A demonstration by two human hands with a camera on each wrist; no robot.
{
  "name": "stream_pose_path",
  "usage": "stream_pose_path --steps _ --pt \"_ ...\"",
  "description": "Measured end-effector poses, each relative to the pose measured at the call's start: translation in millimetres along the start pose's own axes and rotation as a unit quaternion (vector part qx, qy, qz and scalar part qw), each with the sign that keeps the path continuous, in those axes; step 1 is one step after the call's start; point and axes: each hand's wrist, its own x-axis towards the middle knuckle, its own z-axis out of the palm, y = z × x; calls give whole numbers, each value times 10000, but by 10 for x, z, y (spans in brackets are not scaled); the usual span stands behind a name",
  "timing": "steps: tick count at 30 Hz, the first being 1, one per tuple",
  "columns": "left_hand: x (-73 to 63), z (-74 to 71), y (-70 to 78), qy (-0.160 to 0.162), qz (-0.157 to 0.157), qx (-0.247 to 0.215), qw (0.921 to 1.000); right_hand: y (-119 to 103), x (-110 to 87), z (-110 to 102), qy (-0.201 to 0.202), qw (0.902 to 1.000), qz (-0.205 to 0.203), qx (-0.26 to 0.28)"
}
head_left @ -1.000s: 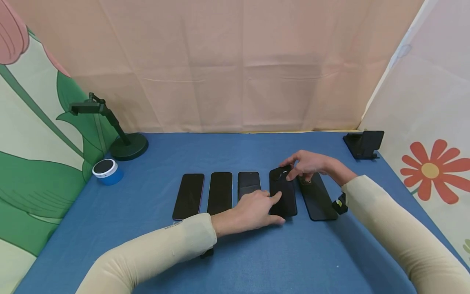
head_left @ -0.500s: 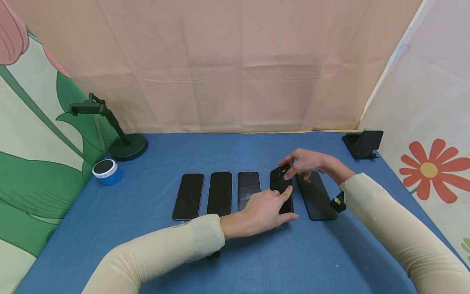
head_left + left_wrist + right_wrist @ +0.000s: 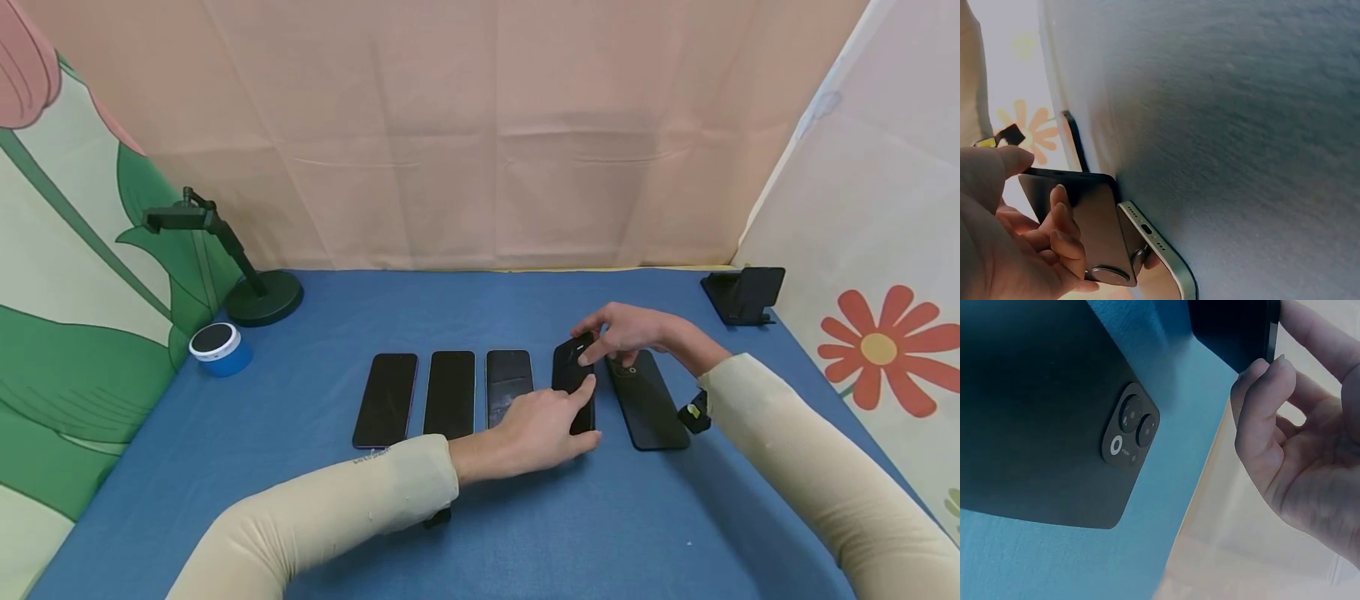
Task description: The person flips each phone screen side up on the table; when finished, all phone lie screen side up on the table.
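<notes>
Five dark phones lie in a row on the blue table [image 3: 525, 517]. The fourth phone [image 3: 573, 375] is tipped up on its long edge between my two hands. My left hand [image 3: 547, 425] pinches its near end, with fingers on its back [image 3: 1094, 231]. My right hand [image 3: 622, 329] grips its far end by the camera; in the right wrist view the phone's edge [image 3: 1235, 331] shows above my fingers [image 3: 1260, 406]. The fifth phone [image 3: 645, 400] lies back up just right of it, its camera module [image 3: 1129, 425] showing.
Three phones lie screen up to the left [image 3: 386, 398], [image 3: 449, 392], [image 3: 507, 375]. A black arm stand [image 3: 258, 296] and a blue round speaker [image 3: 217, 348] sit at the back left, a black holder [image 3: 742, 293] at the back right. Cloth walls enclose the table.
The fourth phone has gone from lying flat to standing tilted on its long edge. My left hand slid right along its near end; my right hand stays at the far end.
</notes>
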Motion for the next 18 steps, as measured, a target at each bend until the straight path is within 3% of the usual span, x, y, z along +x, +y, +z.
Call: stream_pose_path --steps 18 --pt "-11 -111 -24 -305 -4 -445 9985 58 30 -9 177 9995 -72 268"
